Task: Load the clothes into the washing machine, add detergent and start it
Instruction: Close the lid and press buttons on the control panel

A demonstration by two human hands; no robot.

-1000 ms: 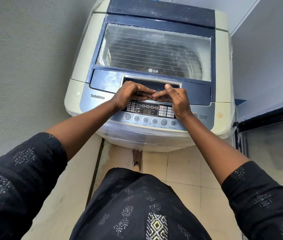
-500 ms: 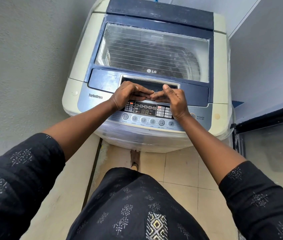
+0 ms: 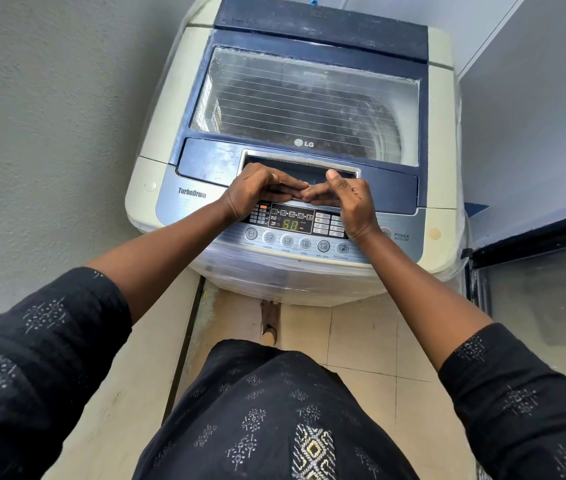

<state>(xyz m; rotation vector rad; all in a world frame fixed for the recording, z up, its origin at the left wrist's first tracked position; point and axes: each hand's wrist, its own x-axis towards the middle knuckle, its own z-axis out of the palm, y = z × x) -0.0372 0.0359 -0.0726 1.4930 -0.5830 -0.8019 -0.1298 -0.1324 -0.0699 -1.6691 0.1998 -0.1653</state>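
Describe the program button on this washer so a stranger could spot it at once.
On the washing machine, the front control panel shows a green 58 display. Beneath it runs a row of six round buttons; the PROGRAM button is rightmost, the only one marked P.

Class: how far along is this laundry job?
Done: the lid is down, a dark mass shows through its glass, and the display reads 58. In hand: left hand and right hand rest fingertips on the lid's front edge. Left: detergent and start cannot be confirmed from here.
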